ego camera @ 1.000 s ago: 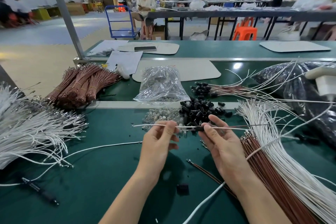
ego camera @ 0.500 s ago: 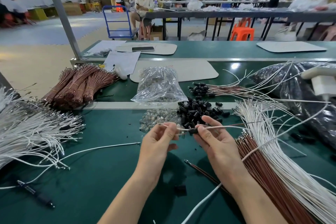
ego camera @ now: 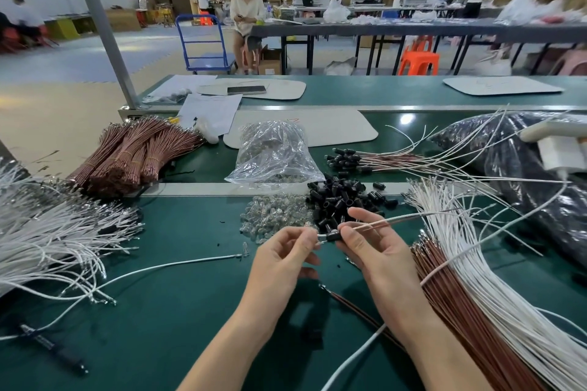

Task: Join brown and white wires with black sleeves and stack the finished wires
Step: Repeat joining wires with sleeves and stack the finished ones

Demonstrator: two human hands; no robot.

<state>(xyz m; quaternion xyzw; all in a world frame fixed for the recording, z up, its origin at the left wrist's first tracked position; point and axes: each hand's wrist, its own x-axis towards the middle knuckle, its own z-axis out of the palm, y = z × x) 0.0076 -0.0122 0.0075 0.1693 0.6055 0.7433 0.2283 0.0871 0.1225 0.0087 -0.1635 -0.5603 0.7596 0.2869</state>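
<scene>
**Sleeving step in hand — one brown-and-white pair is being joined above the counter (ego camera: pixel 190 311).**

The loose white wires (ego camera: pixel 495 289) and brown wires (ego camera: pixel 454 305) fan out on the right. The stack of finished wires (ego camera: pixel 381 160) lies beyond the pile of black sleeves (ego camera: pixel 343 197). Both hands are raised just in front of that pile. The right hand (ego camera: pixel 374 254) curls thumb and fingers round the held pair (ego camera: pixel 397 220) just behind one black sleeve (ego camera: pixel 332 235), and the left hand (ego camera: pixel 282 263) pinches the wire ends poking out of it. The sleeve looks nearly seated, so the next move likely calls for a last small push. After that comes a reach to the far stack — sleeved end laid alongside the others.
</scene>
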